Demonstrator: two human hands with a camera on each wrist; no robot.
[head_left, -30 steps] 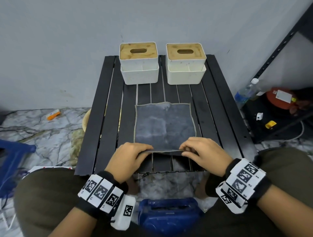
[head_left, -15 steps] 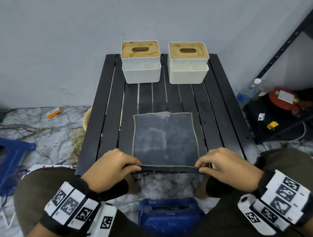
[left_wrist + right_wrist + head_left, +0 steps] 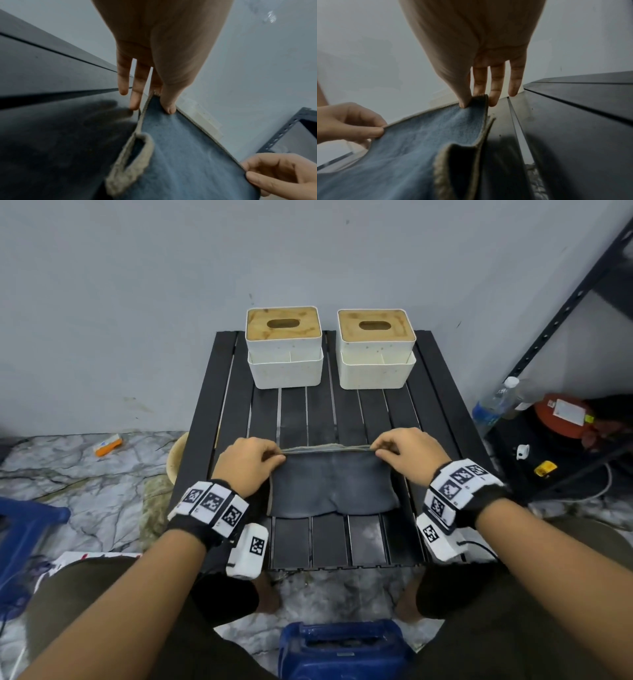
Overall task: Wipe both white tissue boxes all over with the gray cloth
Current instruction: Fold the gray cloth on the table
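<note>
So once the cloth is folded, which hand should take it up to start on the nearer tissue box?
Roughly even. Both hands pinch the gray cloth: left hand sits below the left tissue box, right hand below the right tissue box. Either could start, each on its own side.

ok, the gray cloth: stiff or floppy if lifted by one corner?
Likely floppy: the gray cloth is folded over, its near fold sagging in soft curves. The hemmed edge loops and curls freely, so it would probably drape from one corner. Probably light: the left hand and right hand hold it with just fingertip pinches.
</note>
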